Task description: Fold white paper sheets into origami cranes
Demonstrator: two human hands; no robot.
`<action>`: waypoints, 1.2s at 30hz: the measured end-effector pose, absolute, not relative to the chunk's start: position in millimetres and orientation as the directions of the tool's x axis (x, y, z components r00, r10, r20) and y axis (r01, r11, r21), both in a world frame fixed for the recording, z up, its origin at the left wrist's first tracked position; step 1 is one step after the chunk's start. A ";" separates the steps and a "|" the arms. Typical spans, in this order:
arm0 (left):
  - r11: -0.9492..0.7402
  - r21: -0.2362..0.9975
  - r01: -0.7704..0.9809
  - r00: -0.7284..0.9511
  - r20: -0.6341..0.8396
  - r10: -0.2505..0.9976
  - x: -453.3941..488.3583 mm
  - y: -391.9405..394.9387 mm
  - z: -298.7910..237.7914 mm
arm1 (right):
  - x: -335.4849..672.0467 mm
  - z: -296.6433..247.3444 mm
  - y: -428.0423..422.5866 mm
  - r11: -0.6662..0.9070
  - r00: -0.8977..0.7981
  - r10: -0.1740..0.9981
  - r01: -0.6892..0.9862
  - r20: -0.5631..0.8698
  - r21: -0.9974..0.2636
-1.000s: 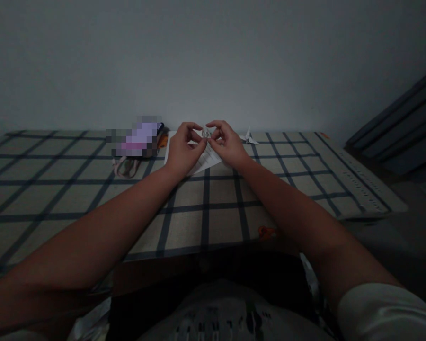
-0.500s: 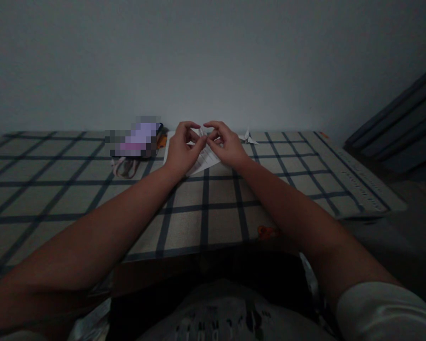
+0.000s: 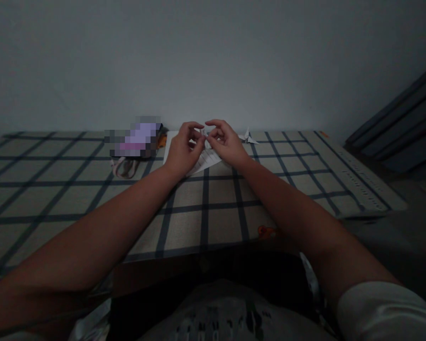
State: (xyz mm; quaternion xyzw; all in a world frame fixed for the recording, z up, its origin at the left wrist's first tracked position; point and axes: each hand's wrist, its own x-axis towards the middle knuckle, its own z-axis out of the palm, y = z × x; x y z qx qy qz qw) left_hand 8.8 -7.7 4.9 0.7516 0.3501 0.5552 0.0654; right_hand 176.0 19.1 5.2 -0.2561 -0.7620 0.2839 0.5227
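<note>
My left hand (image 3: 183,148) and my right hand (image 3: 230,144) meet over the far part of the table, fingers curled and thumbs toward each other. Pinched between their fingertips is a small piece of folded white paper (image 3: 203,132), mostly covered by the fingers. Beneath the hands lies a white printed sheet (image 3: 206,160), partly hidden by my left hand. Just right of my right hand stands a folded paper crane (image 3: 249,138) with pointed tips.
A checked cloth (image 3: 220,220) covers the table, which runs up to a plain wall (image 3: 213,61). On the left lies a blurred purple rectangular object (image 3: 142,137) with a pale loop strap (image 3: 124,169). Dark grey folds (image 3: 404,113) hang at the far right.
Both hands keep hold of the folded paper. The right fingers have lifted slightly, and the paper between the fingertips has shifted a little. Everything else stays put.
</note>
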 end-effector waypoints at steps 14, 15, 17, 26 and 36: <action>-0.739 0.469 0.484 0.135 0.794 0.593 11.1 -11.7 8.9 | 181.2 6.0 31.6 0.632 -0.380 0.724 0.030 0.576 -0.774; -0.740 0.467 0.485 0.136 0.795 0.591 11.0 -11.6 8.9 | 181.7 6.5 31.6 0.636 -0.381 0.723 0.042 0.576 -0.770; -0.741 0.464 0.485 0.140 0.795 0.590 11.0 -12.1 9.0 | 182.3 7.3 31.2 0.653 -0.386 0.714 0.069 0.584 -0.754; -0.745 0.367 0.557 0.213 0.804 0.555 13.6 -18.3 10.7 | 175.1 10.2 14.6 0.700 -0.328 0.704 0.167 0.630 -0.695; -0.684 0.416 0.600 0.142 0.785 0.602 11.4 -20.1 16.2 | 173.0 14.7 11.9 0.621 -0.196 0.778 0.106 0.596 -0.776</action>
